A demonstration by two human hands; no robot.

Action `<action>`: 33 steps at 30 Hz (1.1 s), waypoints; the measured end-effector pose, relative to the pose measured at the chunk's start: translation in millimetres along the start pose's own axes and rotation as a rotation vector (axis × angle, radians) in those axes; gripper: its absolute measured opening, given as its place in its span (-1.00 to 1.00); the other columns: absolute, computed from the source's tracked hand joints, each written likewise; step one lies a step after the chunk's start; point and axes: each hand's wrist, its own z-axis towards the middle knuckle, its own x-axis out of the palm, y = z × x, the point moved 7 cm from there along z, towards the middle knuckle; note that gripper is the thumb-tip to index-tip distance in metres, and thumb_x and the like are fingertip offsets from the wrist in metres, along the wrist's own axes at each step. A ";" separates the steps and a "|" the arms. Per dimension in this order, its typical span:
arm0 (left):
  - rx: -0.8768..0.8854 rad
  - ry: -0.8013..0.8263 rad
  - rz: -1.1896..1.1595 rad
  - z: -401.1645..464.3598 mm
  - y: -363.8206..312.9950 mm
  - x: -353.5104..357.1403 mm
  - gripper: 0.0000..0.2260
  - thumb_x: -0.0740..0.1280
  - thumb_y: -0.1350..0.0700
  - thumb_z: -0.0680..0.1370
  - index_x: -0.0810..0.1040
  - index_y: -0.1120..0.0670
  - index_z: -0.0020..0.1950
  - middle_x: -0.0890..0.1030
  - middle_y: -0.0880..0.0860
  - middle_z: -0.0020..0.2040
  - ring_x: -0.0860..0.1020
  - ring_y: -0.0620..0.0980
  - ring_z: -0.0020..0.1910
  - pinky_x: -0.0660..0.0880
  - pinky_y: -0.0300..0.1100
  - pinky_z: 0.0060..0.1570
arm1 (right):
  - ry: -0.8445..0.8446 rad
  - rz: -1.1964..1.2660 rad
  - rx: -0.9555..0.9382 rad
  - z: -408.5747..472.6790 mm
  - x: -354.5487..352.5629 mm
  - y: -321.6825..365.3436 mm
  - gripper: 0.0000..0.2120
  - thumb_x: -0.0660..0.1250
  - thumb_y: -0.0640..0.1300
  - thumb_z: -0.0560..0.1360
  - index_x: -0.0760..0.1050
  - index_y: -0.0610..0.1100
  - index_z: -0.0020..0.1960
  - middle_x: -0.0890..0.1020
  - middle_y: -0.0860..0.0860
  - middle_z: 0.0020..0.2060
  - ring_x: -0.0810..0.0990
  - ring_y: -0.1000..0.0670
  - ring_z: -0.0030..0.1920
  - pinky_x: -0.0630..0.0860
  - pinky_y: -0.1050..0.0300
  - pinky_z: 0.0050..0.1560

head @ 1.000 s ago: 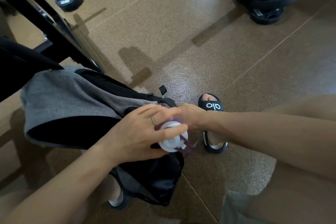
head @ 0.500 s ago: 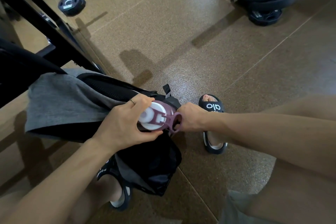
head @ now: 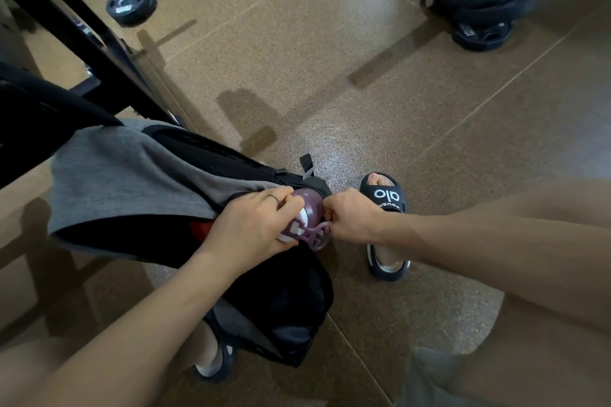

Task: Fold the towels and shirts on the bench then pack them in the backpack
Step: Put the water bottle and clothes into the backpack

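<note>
A black backpack (head: pixel 281 307) stands on the floor between my feet, leaning against the bench. A grey shirt (head: pixel 125 175) lies draped over its open top, and something red (head: pixel 201 230) shows inside. My left hand (head: pixel 251 228) grips a purple bottle (head: pixel 310 208) with a white lid and a purple loop handle, held tilted at the backpack's upper right side. My right hand (head: pixel 353 218) is closed in a fist on the backpack's edge, right beside the bottle. The bottle's lower part is hidden in the bag.
A black bench pad (head: pixel 39 122) and its slanted metal frame (head: pixel 82 33) fill the left. A lone weight plate (head: pixel 130 5) lies far left, a stack of plates (head: pixel 479 6) far right. My sandalled right foot (head: pixel 385 225) is beside the bag. A person's legs show at top right.
The bottle has tipped from lid-up to sideways and sunk lower against the backpack's side. My left hand has shifted over its lid; my right hand stays at the bag's edge.
</note>
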 end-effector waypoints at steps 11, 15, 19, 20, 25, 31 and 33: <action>-0.077 0.267 0.255 39.6 0.6 48.4 -0.42 0.66 -0.13 0.06 0.54 0.04 -0.05 0.58 0.02 -0.25 0.57 0.02 -0.28 0.41 -0.12 -0.30 | 0.041 -0.025 -0.091 12.0 0.3 4.6 -0.83 0.29 -0.20 0.43 0.61 -0.21 -0.04 0.68 -0.14 -0.25 0.65 -0.18 -0.20 0.50 0.10 -0.25; -0.064 0.352 0.337 44.0 -2.8 50.0 -0.62 0.48 -0.04 0.43 0.45 0.09 0.12 0.63 0.07 -0.07 0.53 0.09 0.00 0.40 -0.07 -0.04 | 0.070 0.005 -0.085 14.1 6.5 3.7 -0.85 0.29 -0.22 0.42 0.59 -0.23 -0.08 0.67 -0.16 -0.26 0.65 -0.18 -0.22 0.53 0.06 -0.26; -0.095 0.398 0.390 43.8 0.8 54.2 -0.70 0.28 0.04 0.59 0.32 0.15 0.23 0.60 0.13 0.10 0.44 0.12 0.15 0.33 -0.02 0.08 | 0.096 -0.009 -0.080 19.2 9.0 2.0 -0.89 0.28 -0.25 0.40 0.56 -0.22 -0.13 0.66 -0.16 -0.26 0.63 -0.20 -0.22 0.55 -0.01 -0.23; -0.103 0.397 0.384 44.6 1.8 54.0 -0.69 0.28 0.05 0.59 0.31 0.16 0.24 0.59 0.14 0.12 0.44 0.12 0.16 0.33 -0.02 0.09 | 0.102 -0.019 -0.075 20.2 10.3 1.4 -0.90 0.28 -0.26 0.40 0.57 -0.21 -0.13 0.66 -0.15 -0.26 0.63 -0.19 -0.22 0.56 -0.01 -0.23; -0.125 0.378 0.341 38.3 -3.3 39.5 -0.65 0.14 0.17 0.56 0.35 0.18 0.35 0.54 0.15 0.18 0.48 0.15 0.15 0.37 -0.02 0.11 | 0.165 -0.025 -0.034 26.8 18.4 -0.3 -0.90 0.31 -0.17 0.47 0.59 -0.15 -0.09 0.69 -0.09 -0.20 0.66 -0.14 -0.15 0.58 0.04 -0.14; -0.078 0.200 0.287 19.8 10.6 19.3 -0.73 0.38 0.15 0.31 0.62 0.11 0.00 0.62 0.06 -0.20 0.59 0.09 -0.17 0.49 -0.08 -0.08 | 0.387 0.179 0.125 23.5 12.3 1.4 -0.76 0.35 0.13 0.46 0.55 0.12 0.10 0.62 0.12 -0.07 0.59 0.05 -0.04 0.46 0.18 0.01; -0.064 0.177 0.258 14.6 13.2 12.0 -0.76 0.34 0.18 0.32 0.61 0.10 -0.03 0.61 0.07 -0.21 0.59 0.11 -0.17 0.51 -0.06 -0.08 | 0.446 0.230 0.171 22.6 16.0 2.2 -0.56 0.33 0.13 0.36 0.52 0.17 0.24 0.63 0.14 -0.01 0.62 0.07 0.00 0.53 0.17 0.05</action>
